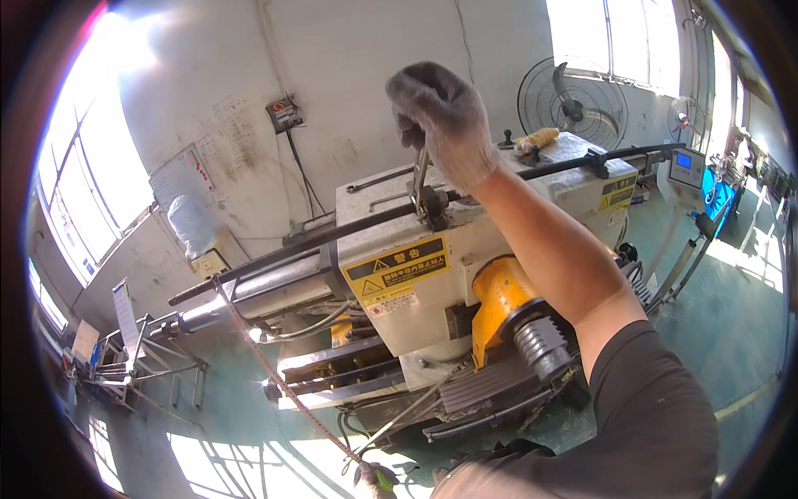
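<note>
My right hand (440, 121), in a grey work glove, is raised over the machine with its fingers curled round the top of an upright metal tool that looks like a wrench (421, 170). The tool's lower end meets a dark clamp (431, 208) on the long threaded rod (366, 220). At the lower edge my left hand (374, 480), gloved and partly cut off, is closed on a reddish cord (278, 378). That cord runs up to the rod's left part.
The machine's pale housing (399, 324) bears warning labels. A yellow-orange part (503, 291) juts toward me. On top lie a hex key (391, 200) and a tan bundle (539, 140). Behind stands a large fan (572, 108); a control box (686, 169) is at right.
</note>
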Demonstrator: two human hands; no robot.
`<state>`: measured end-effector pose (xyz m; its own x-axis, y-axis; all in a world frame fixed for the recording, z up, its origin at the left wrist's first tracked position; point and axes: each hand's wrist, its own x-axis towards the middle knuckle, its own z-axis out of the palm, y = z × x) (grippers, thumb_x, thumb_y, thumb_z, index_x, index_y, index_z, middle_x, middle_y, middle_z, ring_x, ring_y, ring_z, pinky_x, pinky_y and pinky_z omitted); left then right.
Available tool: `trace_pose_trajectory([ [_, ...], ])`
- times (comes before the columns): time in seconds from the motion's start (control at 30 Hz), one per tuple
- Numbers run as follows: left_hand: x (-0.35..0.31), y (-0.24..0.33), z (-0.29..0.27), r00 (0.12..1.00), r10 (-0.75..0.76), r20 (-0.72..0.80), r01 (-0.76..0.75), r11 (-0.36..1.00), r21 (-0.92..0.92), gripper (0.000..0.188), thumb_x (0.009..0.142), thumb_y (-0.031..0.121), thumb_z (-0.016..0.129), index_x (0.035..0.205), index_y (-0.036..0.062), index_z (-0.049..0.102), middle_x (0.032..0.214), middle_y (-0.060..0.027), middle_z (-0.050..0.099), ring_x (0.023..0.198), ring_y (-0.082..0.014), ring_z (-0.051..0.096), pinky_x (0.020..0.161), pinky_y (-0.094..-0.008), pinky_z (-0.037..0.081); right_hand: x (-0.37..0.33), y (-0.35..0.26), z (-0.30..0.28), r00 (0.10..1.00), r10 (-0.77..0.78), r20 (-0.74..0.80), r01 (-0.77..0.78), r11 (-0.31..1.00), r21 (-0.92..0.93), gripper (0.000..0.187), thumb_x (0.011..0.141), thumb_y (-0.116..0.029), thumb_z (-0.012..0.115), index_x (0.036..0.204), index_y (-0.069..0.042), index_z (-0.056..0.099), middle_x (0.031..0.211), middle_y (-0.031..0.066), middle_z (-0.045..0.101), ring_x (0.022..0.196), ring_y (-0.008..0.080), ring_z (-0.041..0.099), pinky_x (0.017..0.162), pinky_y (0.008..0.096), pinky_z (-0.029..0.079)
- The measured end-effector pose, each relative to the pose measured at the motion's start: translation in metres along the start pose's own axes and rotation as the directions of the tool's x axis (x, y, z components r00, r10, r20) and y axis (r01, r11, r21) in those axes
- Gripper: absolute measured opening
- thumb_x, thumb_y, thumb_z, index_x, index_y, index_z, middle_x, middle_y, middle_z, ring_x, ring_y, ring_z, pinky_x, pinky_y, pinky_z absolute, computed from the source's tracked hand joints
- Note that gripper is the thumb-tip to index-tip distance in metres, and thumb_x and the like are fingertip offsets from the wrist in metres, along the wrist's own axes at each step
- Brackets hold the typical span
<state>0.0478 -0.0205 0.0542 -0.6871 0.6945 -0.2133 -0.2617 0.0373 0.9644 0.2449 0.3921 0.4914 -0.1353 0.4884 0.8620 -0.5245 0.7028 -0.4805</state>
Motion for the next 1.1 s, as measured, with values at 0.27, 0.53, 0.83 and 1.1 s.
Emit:
trace_pose_trajectory([
  [0.27,-0.012,-0.023,-0.011,0.994,0.014,0.111,-0.017,1.000,0.022,0.041,0.124,0.037,0.061,0.096,0.0078,0.062,0.074,-0.0055,0.063,0.064,-0.0170,0.058,0.060,-0.0345,0.045,-0.040,-0.013,0.024,0.968,0.004,-0.251,-0.036,0.992,-0.119,0.062,0.117,-0.040,0.079,0.075,-0.006,0.048,0.073,-0.0064,0.035,0.073,0.0090,0.030,0.062,0.0362,0.027],
  [0.53,0.014,-0.133,-0.043,0.943,-0.147,0.299,0.193,0.973,-0.129,0.043,0.126,0.038,0.058,0.090,0.0152,0.061,0.069,0.0029,0.053,0.060,-0.0107,0.046,0.057,-0.0321,0.037,-0.078,-0.007,0.029,0.949,-0.128,-0.287,0.072,0.978,-0.196,0.054,0.114,-0.030,0.078,0.079,0.001,0.052,0.072,0.0026,0.034,0.072,0.0121,0.033,0.062,0.0377,0.032],
  [0.83,0.033,-0.090,0.000,0.970,-0.215,0.113,0.230,0.962,-0.147,0.033,0.124,0.039,0.063,0.107,0.0108,0.070,0.077,-0.0008,0.062,0.066,-0.0143,0.056,0.061,-0.0324,0.046,0.045,-0.074,-0.011,0.901,-0.048,-0.432,0.077,0.996,0.049,0.040,0.111,-0.042,0.083,0.086,-0.019,0.064,0.060,-0.0051,0.040,0.046,0.0137,0.040,0.045,0.0320,0.029],
  [1.1,0.029,-0.088,0.040,0.958,-0.288,0.007,0.288,0.954,-0.084,0.032,0.123,0.036,0.064,0.111,0.0079,0.070,0.080,-0.0046,0.066,0.067,-0.0185,0.062,0.062,-0.0351,0.053,0.035,-0.055,-0.059,0.861,0.008,-0.509,0.006,1.000,0.026,0.044,0.116,-0.034,0.076,0.078,-0.022,0.056,0.059,-0.0063,0.039,0.044,0.0116,0.037,0.044,0.0321,0.025],
])
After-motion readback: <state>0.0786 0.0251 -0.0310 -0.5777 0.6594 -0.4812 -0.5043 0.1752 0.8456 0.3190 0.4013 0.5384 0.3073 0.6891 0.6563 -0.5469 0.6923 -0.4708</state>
